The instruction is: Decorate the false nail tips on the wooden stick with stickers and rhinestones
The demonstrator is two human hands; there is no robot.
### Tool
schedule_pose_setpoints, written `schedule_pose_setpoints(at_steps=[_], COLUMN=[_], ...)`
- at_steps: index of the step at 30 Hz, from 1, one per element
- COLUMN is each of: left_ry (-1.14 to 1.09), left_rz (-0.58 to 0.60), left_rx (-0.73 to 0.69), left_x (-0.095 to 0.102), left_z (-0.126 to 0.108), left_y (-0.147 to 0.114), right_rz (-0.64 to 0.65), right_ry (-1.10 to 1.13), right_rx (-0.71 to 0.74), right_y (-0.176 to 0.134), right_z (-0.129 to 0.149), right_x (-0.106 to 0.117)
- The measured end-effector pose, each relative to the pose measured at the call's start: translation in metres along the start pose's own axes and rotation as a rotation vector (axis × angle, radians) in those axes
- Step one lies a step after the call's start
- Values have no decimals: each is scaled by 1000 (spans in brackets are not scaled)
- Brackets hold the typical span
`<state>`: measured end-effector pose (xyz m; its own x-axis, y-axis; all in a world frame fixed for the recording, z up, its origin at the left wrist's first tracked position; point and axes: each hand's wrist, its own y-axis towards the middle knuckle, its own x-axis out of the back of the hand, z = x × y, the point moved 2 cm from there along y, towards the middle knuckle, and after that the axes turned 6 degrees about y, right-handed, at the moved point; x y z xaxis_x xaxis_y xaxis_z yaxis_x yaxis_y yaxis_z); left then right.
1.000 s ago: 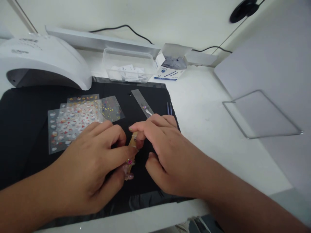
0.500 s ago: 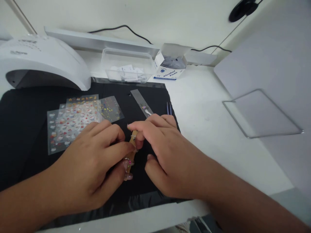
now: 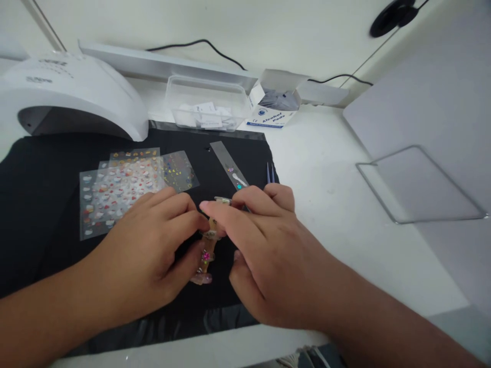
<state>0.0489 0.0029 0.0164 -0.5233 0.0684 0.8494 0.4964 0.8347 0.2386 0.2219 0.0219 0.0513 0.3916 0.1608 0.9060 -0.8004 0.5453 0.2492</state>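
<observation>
Between my two hands is a narrow wooden stick bearing several clear false nails; one carries a pink flower decoration, and a pinkish nail is at the near end. My left hand is closed at the stick's left side, thumb and index finger at the nails. My right hand reaches over the far end with bent fingers, its index finger across the stick and its thumb apart from it. A clear nail shows beside the right index finger. The fingertips' exact contact is partly hidden.
Sticker sheets lie on the black mat. A clear strip with decorations and tweezers lie beyond my right hand. Behind are a white nail lamp, a plastic box and an alcohol pads box.
My left thumb has drawn back, uncovering the pink flower nail. A clear nail at the far end and a teal decoration on the strip now show. The view has shifted slightly.
</observation>
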Motion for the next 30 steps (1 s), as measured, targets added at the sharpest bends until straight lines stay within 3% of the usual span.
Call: schedule_pose_setpoints(at_steps=[12,30], left_ry=[-39,-63], left_rz=[-8,-2], left_rx=[19,22], left_x=[-4,-6], left_z=[4,5], left_y=[3,5], right_rz=[-83,50], right_ry=[23,-16], right_rx=[37,46], right_y=[-5,-8], right_z=[-6,-4], right_x=[6,5])
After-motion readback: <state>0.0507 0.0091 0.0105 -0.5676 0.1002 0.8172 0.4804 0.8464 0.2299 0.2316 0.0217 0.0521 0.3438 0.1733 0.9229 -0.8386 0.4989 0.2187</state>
